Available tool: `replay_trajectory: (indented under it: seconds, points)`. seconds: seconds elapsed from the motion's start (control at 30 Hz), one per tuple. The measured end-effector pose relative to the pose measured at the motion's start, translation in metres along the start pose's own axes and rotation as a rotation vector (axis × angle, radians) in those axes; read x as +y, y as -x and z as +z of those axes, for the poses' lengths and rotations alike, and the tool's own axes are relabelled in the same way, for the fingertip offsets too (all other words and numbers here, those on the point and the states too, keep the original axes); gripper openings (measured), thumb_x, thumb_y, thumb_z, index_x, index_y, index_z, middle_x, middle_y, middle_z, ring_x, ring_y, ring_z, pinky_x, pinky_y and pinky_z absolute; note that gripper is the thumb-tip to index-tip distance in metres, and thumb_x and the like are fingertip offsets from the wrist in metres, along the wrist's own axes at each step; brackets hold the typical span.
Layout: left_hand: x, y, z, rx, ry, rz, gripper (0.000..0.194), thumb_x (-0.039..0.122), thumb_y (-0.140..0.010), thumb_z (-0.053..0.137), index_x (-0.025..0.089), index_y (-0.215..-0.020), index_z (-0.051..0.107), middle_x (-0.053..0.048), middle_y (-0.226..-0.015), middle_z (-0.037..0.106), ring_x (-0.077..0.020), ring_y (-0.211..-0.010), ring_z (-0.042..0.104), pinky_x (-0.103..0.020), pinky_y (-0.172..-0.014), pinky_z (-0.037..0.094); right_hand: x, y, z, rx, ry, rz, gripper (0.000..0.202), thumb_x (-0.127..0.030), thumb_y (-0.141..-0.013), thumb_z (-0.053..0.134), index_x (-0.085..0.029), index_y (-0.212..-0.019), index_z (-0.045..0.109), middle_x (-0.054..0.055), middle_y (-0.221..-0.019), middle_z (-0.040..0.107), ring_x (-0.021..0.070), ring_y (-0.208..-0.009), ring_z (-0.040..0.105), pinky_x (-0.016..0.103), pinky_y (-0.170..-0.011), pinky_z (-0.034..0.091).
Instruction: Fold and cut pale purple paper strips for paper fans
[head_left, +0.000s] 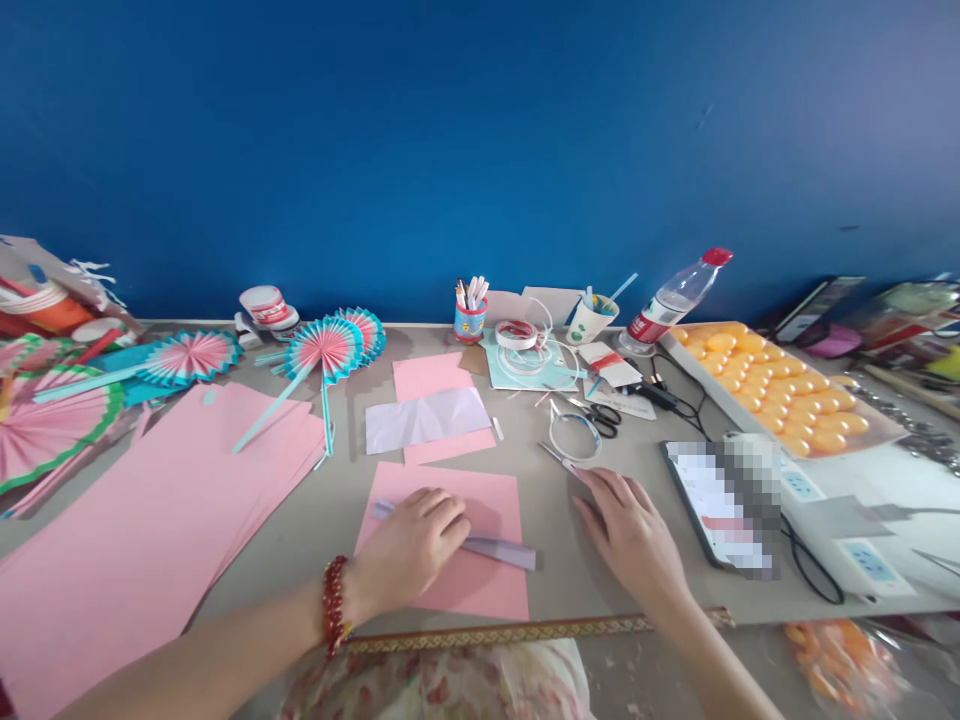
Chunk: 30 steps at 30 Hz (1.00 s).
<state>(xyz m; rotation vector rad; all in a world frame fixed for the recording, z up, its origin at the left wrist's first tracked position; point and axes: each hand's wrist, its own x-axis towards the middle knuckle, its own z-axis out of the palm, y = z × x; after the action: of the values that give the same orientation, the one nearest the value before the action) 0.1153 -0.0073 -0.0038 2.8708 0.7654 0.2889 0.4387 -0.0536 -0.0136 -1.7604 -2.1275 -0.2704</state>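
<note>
My left hand (416, 545), with a red bead bracelet (335, 607) on its wrist, is closed over a narrow folded strip of lilac paper (502, 552), pressing it down. Under the strip lies a pink paper sheet (487, 505). My right hand (630, 530) rests to the right, fingers stretched forward and thumb apart. Its fingertips touch the near end of a slim pointed tool (556, 456), whose kind is unclear. A roll of clear tape (576, 436) and black-handled scissors (602, 417) lie just beyond. Farther back, a creased lilac sheet (427, 420) covers part of another pink sheet (427, 375).
Large pink sheets (150, 500) and pleated paper fans (322, 350) lie left. At the wall stand a pen holder (470, 318), paper cup (591, 320) and bottle (679, 300). A phone (720, 510), power strip (862, 550) and box of orange balls (772, 385) are right.
</note>
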Motion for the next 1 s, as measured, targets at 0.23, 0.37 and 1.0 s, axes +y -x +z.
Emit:
replay_trajectory:
  seconds: [0.23,0.37,1.0]
  points:
    - [-0.006,0.002,-0.009,-0.077,-0.118,-0.011,0.026,0.025,-0.097,0.058,0.016,-0.122,0.056,-0.009,-0.110,0.063,-0.0252,-0.102,0.058,-0.041,-0.092,0.048,0.006,-0.003,0.007,0.002,-0.002,0.020,0.032,-0.031,-0.100,0.045,-0.018,-0.126,0.058,0.012,-0.111,0.066,0.0297,-0.099,0.060,0.045,-0.087,0.050]
    - [-0.013,0.002,-0.011,-0.079,-0.052,0.023,0.023,0.017,-0.100,0.047,0.016,-0.121,0.058,-0.009,-0.107,0.065,-0.0238,-0.100,0.061,-0.040,-0.091,0.049,-0.003,-0.011,-0.007,0.036,-0.158,-0.023,0.030,-0.035,-0.099,0.051,-0.021,-0.125,0.058,0.011,-0.115,0.067,0.0283,-0.103,0.062,0.044,-0.091,0.050]
    - [-0.035,0.002,-0.044,-0.259,0.865,-0.226,0.030,0.024,-0.101,0.046,0.023,-0.128,0.059,-0.004,-0.116,0.071,-0.0161,-0.103,0.068,-0.026,-0.089,0.051,-0.064,-0.043,-0.005,-0.354,-0.987,0.035,0.010,-0.028,-0.093,0.059,-0.021,-0.091,0.066,0.003,-0.089,0.068,0.0168,-0.081,0.064,0.027,-0.073,0.051]
